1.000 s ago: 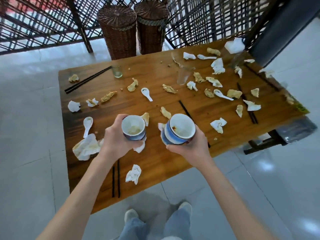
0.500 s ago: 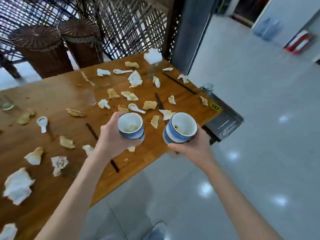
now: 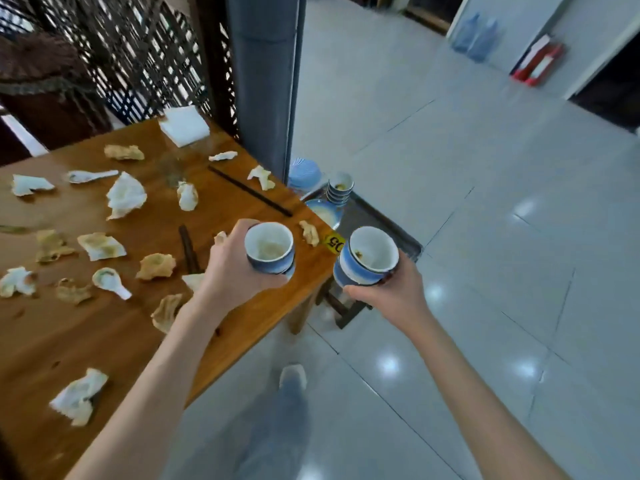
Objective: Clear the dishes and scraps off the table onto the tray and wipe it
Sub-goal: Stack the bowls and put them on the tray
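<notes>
I see left hand (image 3: 230, 268) over bench (image 3: 114, 334) corner, fingers curled round blue cup (image 3: 270, 248). Right hand (image 3: 393, 292), fingers wrapped round stacked cups (image 3: 367, 257), nearer tray (image 3: 388, 223) (ahead, beyond bench corner, stacked bowls (image 3: 340, 191) aboard).

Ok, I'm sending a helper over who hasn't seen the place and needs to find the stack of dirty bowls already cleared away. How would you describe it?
Start at the wooden table and go to its far right corner, by the grey pillar. Just past that corner a metal tray sits lower than the tabletop. The stack of bowls stands at its far end, several small blue-and-white bowls nested upright, unlike the single shallow dish beside it.
</notes>
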A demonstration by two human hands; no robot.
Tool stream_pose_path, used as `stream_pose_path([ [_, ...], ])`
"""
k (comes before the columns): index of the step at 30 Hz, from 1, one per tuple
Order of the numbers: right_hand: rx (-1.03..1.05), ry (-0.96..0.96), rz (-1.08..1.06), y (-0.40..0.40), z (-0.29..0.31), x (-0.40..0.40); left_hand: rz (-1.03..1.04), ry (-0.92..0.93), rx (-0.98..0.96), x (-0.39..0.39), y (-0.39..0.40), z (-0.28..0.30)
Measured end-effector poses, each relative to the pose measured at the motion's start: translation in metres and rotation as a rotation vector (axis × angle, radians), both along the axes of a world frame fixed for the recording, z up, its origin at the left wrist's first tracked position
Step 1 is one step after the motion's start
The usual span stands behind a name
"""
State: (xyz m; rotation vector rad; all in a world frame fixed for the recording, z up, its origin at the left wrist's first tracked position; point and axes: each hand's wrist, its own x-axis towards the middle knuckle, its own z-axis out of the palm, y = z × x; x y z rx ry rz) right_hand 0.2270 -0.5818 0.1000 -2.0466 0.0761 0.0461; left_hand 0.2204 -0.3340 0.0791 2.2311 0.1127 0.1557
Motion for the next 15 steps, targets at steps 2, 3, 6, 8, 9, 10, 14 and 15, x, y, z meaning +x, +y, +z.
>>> stream_pose_path([
  [2, 0.007, 0.001, -0.008, -0.016, 0.000, 0.037, 0.002, -0.017, 0.010, 0.043, -0.021, -0.003],
  [3, 0.006, -0.006, -0.004, -0.023, 0.000, 0.056, 0.009, -0.020, 0.006, 0.064, -0.030, -0.003],
  [6, -0.019, 0.001, 0.008, -0.047, -0.001, 0.111, 0.003, -0.032, -0.013, 0.122, -0.054, -0.004],
  [8, -0.015, 0.016, 0.018, -0.060, -0.003, 0.148, 0.000, -0.037, -0.021, 0.156, -0.067, -0.003],
  [9, -0.002, 0.024, 0.015, -0.067, -0.005, 0.166, 0.010, -0.033, -0.023, 0.171, -0.073, -0.004],
  [10, 0.011, 0.032, 0.011, -0.073, -0.008, 0.183, 0.024, -0.028, -0.023, 0.186, -0.080, -0.006],
  [14, 0.016, 0.051, 0.027, -0.100, -0.021, 0.248, 0.106, 0.017, -0.064, 0.234, -0.112, -0.016],
  [15, 0.006, 0.050, 0.049, -0.107, -0.026, 0.264, 0.130, 0.022, -0.091, 0.244, -0.120, -0.019],
])
